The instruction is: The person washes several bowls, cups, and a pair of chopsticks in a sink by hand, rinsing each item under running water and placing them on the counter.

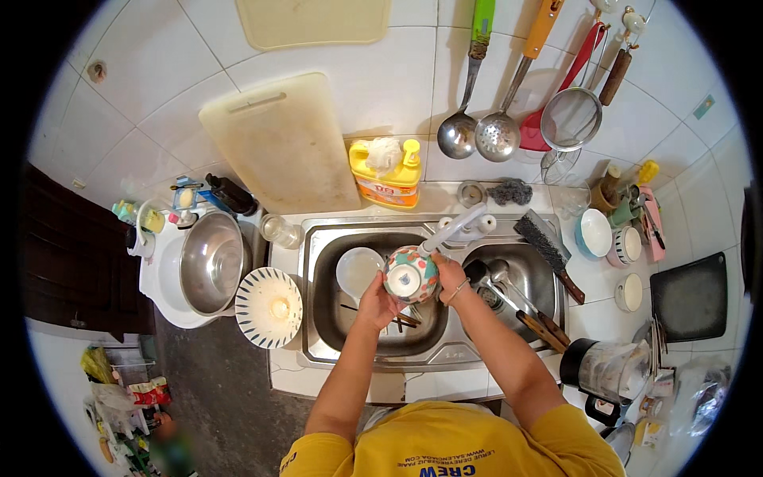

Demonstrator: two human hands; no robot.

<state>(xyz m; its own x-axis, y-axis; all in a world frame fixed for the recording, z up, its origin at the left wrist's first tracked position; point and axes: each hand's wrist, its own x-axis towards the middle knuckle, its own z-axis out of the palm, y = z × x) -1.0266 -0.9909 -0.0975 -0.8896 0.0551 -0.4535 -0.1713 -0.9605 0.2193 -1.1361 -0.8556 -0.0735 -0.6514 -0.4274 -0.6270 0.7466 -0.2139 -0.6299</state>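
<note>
Between my two hands a patterned bowl (424, 273), white with orange and green motifs, is tipped so that its white foot faces up. My left hand (378, 303) grips its left side, and my right hand (451, 278) closes on its right side. The bowl is over the left sink basin (334, 318), just beneath the pale faucet spout (457, 226). Behind my left hand a white bowl (359, 270) lies in the basin. Chopsticks (407, 319) rest on the basin floor below the held bowl. The bowl's inside is hidden from view.
The right basin holds ladles (502, 274) with wooden handles. A cleaver (548, 253) lies along the sink's right rim. To the left are a striped bowl (258, 310) and a steel basin (211, 258). A yellow jug (385, 179) stands behind; a blender jar (616, 370) is at right.
</note>
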